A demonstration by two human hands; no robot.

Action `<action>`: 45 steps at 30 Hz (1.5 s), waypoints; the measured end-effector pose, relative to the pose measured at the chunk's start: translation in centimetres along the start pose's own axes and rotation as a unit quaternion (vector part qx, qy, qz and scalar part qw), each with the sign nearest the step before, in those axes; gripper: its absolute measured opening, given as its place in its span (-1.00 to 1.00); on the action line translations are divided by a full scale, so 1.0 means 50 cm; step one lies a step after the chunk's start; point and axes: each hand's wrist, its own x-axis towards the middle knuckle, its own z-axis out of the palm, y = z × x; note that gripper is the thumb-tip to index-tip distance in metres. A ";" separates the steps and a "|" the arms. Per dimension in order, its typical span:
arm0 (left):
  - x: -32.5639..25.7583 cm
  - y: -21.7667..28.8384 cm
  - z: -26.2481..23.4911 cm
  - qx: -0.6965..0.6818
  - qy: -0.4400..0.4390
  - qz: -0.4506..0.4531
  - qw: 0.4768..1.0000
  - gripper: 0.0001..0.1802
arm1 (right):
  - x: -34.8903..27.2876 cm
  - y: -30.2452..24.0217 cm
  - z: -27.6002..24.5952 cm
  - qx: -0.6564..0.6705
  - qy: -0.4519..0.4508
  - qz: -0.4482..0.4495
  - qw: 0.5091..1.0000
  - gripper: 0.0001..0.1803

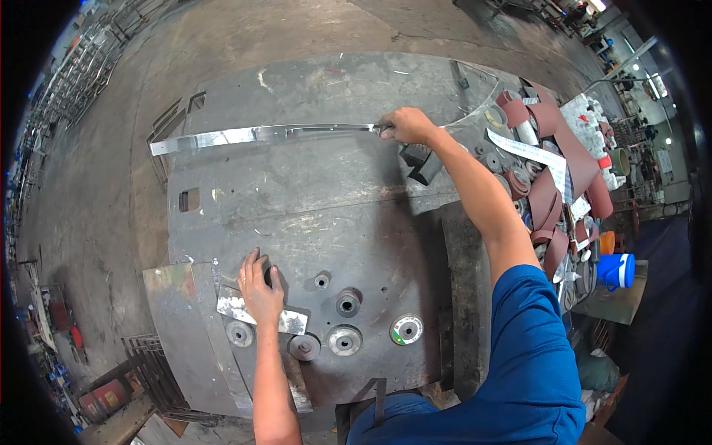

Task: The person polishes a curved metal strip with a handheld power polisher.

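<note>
A long, shiny metal strip (256,134) lies across the far part of a grey metal workbench (297,185). My right hand (406,124) is closed at the strip's right end, where a small dark piece shows at the fingertips; its kind cannot be made out. Just nearer than that hand lies a dark block-like piece (424,165). Over a flat pale plate (295,321) at the near left, my left hand (261,291) rests with its thumb apart from the fingers. Round discs surround the plate, among them a grey disc (304,346) touching its near edge.
Right of the bench top is a pile of reddish-brown abrasive belts (545,200), rolls and tape. A disc with a green patch (406,329) and a ringed wheel (345,340) lie near my body. A blue bucket (615,271) stands at right. Metal racks (81,70) line the left.
</note>
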 end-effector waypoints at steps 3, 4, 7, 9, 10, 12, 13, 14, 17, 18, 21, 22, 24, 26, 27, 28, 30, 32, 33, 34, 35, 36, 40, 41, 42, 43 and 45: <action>0.010 0.007 0.009 -0.002 -0.002 0.008 1.000 -0.69 | -0.009 0.014 -0.012 0.010 0.010 0.012 1.000 -0.67; 0.008 0.010 0.012 -0.003 -0.004 0.010 1.000 -0.69 | -0.011 0.023 -0.014 0.008 0.016 0.008 1.000 -0.67; 0.008 0.002 0.005 -0.006 0.018 0.009 1.000 -0.68 | -0.005 0.008 -0.012 0.007 0.021 0.003 1.000 -0.67; -0.014 -0.041 -0.012 0.007 0.024 0.005 1.000 -0.68 | 0.019 -0.042 -0.004 0.013 0.015 -0.027 0.999 -0.66; -0.032 -0.073 -0.018 0.029 0.052 0.016 0.998 -0.68 | 0.034 -0.069 0.004 -0.016 -0.008 0.000 1.000 -0.62; -0.040 -0.081 0.032 -0.009 0.070 0.021 0.997 -0.61 | 0.011 -0.035 0.036 -0.031 0.071 -0.004 0.997 -0.47; -0.044 -0.089 0.037 -0.045 0.070 0.013 0.996 -0.60 | -0.010 -0.056 0.039 -0.015 0.124 -0.027 0.992 -0.42; -0.053 -0.111 0.058 -0.039 0.090 -0.006 0.995 -0.58 | -0.031 -0.089 0.026 -0.018 0.137 -0.054 0.989 -0.43; -0.013 -0.031 0.027 -0.205 0.052 0.021 0.977 -0.63 | -0.183 -0.078 -0.038 -0.101 0.213 -0.020 0.972 -0.36; -0.043 -0.049 -0.005 -0.164 0.148 0.034 0.975 -0.66 | -0.181 -0.114 -0.019 -0.130 0.234 -0.073 0.961 -0.43; -0.142 -0.030 -0.159 -0.126 0.217 0.024 0.968 -0.72 | -0.253 -0.266 -0.014 -0.078 0.213 -0.165 0.960 -0.67; -0.203 -0.033 -0.205 -0.134 0.220 0.024 0.966 -0.75 | -0.310 -0.364 -0.050 -0.100 0.149 -0.156 0.971 -0.65; -0.327 -0.038 -0.275 -0.139 0.237 0.020 0.961 -0.78 | -0.367 -0.442 -0.059 -0.095 0.151 -0.228 0.957 -0.76; -0.477 -0.057 -0.328 -0.116 0.242 -0.023 0.963 -0.78 | -0.418 -0.501 -0.023 0.058 0.123 -0.164 0.977 -0.74; -0.553 -0.066 -0.347 -0.108 0.232 -0.052 0.965 -0.77 | -0.455 -0.562 -0.027 0.135 0.083 -0.113 0.981 -0.74; -0.631 -0.082 -0.351 -0.089 0.227 -0.086 0.966 -0.77 | -0.421 -0.462 0.076 0.299 -0.001 -0.174 0.938 -0.70; -0.801 -0.098 -0.375 -0.043 0.209 -0.174 0.961 -0.76 | -0.496 -0.633 0.100 0.284 -0.010 -0.168 0.944 -0.85; -0.970 -0.099 -0.398 -0.024 0.141 -0.304 0.942 -0.72 | -0.533 -0.701 0.187 0.407 -0.115 -0.128 0.897 -0.87; -1.067 -0.099 -0.393 -0.023 0.081 -0.393 0.916 -0.68 | -0.573 -0.787 0.189 0.379 -0.131 -0.159 0.902 -0.87; -1.164 -0.108 -0.369 -0.031 0.066 -0.457 0.887 -0.61 | -0.639 -0.873 0.185 0.349 -0.137 -0.184 0.909 -0.87; -1.264 -0.115 -0.336 -0.042 0.054 -0.519 0.852 -0.54 | -0.679 -0.927 0.210 0.390 -0.141 -0.229 0.881 -0.87; -1.366 -0.122 -0.302 -0.076 0.004 -0.593 0.802 -0.53 | -0.723 -0.988 0.218 0.377 -0.176 -0.230 0.880 -0.86; -1.731 -0.046 -0.211 -0.151 0.020 -0.733 0.663 -0.56 | -0.835 -1.174 0.279 0.228 -0.153 -0.383 0.882 -0.81; -1.822 -0.022 -0.158 -0.149 0.024 -0.771 0.618 -0.54 | -0.883 -1.234 0.278 0.244 -0.131 -0.422 0.863 -0.82; -1.879 0.014 -0.140 -0.195 0.097 -0.801 0.557 -0.54 | -0.926 -1.289 0.281 0.232 -0.134 -0.444 0.855 -0.82; -1.942 0.058 -0.106 -0.244 0.169 -0.825 0.482 -0.53 | -0.962 -1.347 0.286 0.215 -0.143 -0.469 0.845 -0.82; -2.036 0.166 0.010 -0.251 0.294 -0.842 0.375 -0.53 | -1.014 -1.442 0.330 0.156 -0.131 -0.586 0.784 -0.82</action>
